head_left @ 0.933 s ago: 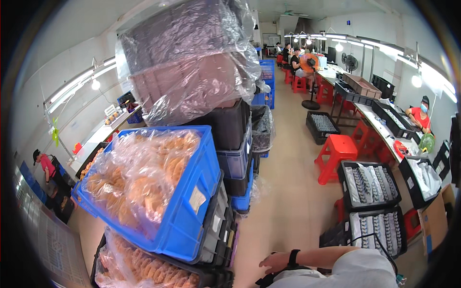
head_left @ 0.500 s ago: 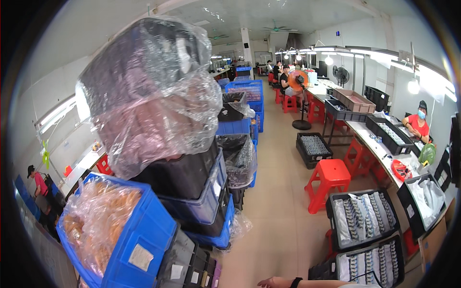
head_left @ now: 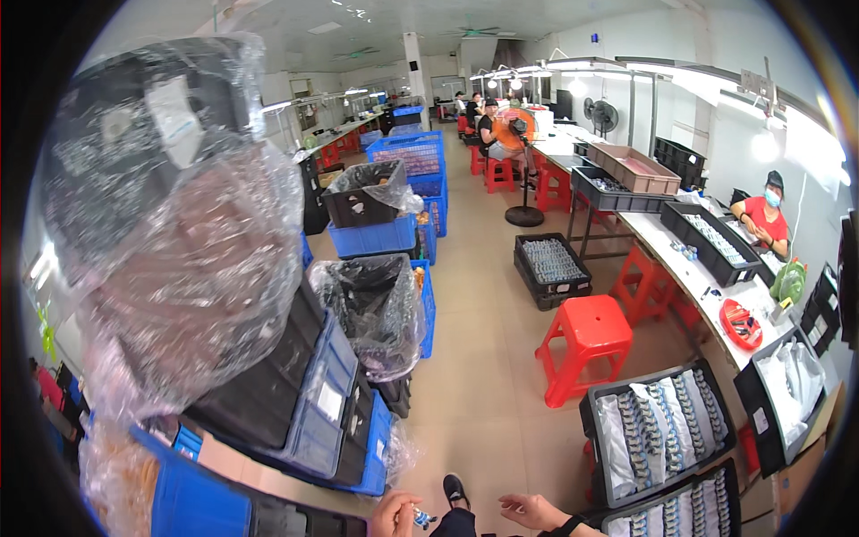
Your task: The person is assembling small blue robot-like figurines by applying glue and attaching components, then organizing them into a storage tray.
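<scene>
At the lower edge, my left hand is closed with its fingers curled around a small blue-and-silver part; only its end shows, and I cannot make out its kind. My right hand, with a black band on the wrist, hangs to the right with fingers apart and nothing in them. Between the hands, my dark shoe is on the floor. Nearest my right hand are black crates holding rows of small metal parts between white sheets.
Tall stacks of blue and black crates wrapped in plastic line the left side. A red stool, a low black crate and an orange fan stand along the aisle. A co-worker in red sits behind the bench at right.
My view has moved forward along the aisle and turned left. My left hand with the small part has come into view, and my right hand shows more fully.
</scene>
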A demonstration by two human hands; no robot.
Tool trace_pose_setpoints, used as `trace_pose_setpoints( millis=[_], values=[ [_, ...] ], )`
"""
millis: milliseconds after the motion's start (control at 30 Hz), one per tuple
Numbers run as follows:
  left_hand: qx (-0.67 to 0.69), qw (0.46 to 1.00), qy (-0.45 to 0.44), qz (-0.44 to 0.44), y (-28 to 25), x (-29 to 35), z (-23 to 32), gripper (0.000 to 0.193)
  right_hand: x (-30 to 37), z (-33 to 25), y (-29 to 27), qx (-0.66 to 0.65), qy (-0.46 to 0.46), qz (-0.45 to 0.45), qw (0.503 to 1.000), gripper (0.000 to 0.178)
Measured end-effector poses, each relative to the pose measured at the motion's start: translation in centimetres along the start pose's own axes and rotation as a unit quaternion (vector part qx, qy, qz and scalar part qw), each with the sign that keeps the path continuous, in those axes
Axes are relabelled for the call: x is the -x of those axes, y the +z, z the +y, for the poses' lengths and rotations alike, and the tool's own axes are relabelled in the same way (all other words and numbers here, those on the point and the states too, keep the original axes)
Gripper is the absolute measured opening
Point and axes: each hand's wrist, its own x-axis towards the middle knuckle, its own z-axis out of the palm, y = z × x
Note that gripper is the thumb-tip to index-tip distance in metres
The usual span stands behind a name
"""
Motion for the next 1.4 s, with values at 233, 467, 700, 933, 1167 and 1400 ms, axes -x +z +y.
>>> trace_pose_setpoints(
  millis=[233, 467, 700, 933, 1167, 1400],
  values=[
    [0.009, 0.994, 0.054, -0.091, 3.3, -18.1, -4.7, 0.016, -9.0, 2.6, -7.3, 0.021, 0.039, 0.150, 0.988, 0.031],
    [0.044, 0.967, 0.133, -0.212, 9.0, -35.1, -4.0, 0.016, -16.1, 0.7, -15.5, 0.029, 0.080, 0.277, 0.957, 0.031],
    [0.062, 0.955, 0.142, -0.252, 17.2, -43.8, -7.3, 0.016, -21.3, 7.6, -19.1, -0.050, 0.216, 0.073, 0.972, 0.045],
    [0.045, 0.959, 0.111, -0.256, 24.7, -57.8, -8.4, 0.014, -31.4, 8.7, -33.4, -0.184, 0.179, 0.002, 0.966, 0.046],
    [0.053, 0.950, 0.162, -0.262, 35.1, -71.0, -2.5, 0.015, -39.2, 10.1, -46.0, -0.169, 0.106, -0.055, 0.978, 0.051],
    [0.082, 0.900, 0.151, -0.400, 48.0, -83.6, -5.7, 0.015, -44.7, 17.1, -53.3, -0.287, 0.145, 0.067, 0.944, 0.055]
  ],
)
